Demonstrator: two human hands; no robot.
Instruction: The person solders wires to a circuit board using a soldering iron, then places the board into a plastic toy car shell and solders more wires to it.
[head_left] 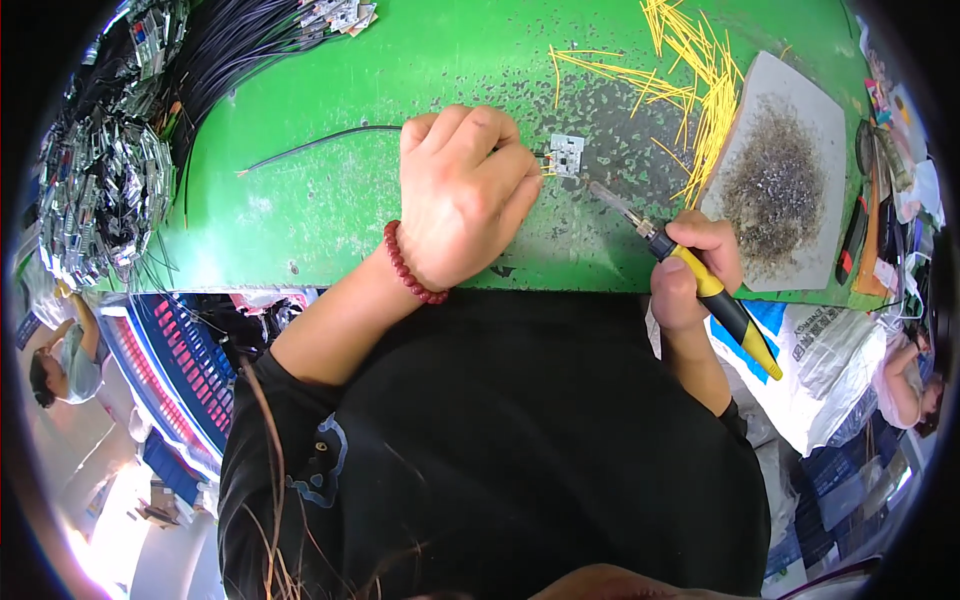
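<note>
At frame centre on the green bench (300,200), left hand (462,195) pinching black wire (320,142) against small circuit board (566,155), right hand (695,270) gripping yellow-handled soldering iron (700,282), tip just beside board.

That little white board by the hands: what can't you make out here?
Head view:
- small white board: its parts are too small to tell.
- wire ends: hidden under the left hand.
- soldering iron: whether its tip touches the board is unclear.
- grey pad: its dark specks are too fine.
</note>
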